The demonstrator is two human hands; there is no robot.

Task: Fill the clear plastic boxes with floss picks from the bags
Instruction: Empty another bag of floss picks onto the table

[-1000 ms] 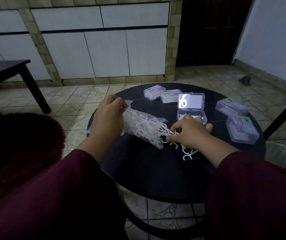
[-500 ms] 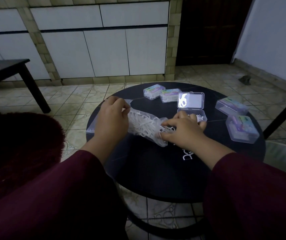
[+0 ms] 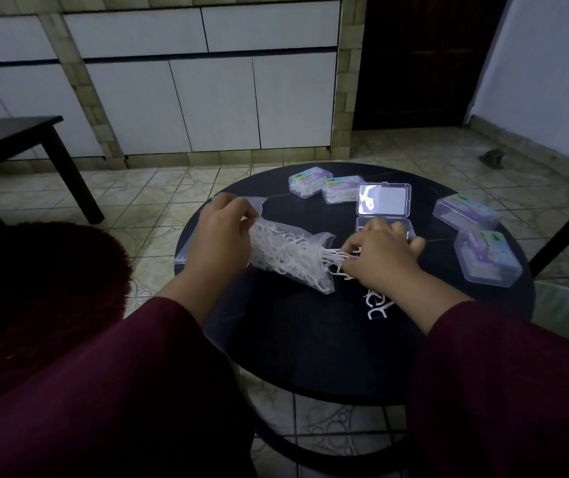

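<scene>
Boxes (image 3: 383, 215): five, bag (image 3: 290, 255): one

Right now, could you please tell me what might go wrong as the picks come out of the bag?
The clear plastic bag lies tilted with its mouth down, so white floss picks may spill onto the round black table. The right hand covers the open clear box, so picks may miss it.

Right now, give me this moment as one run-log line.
left hand: holds bag | right hand: pulls picks at bag mouth | open box: behind right hand | closed boxes: four | loose picks on table
</scene>
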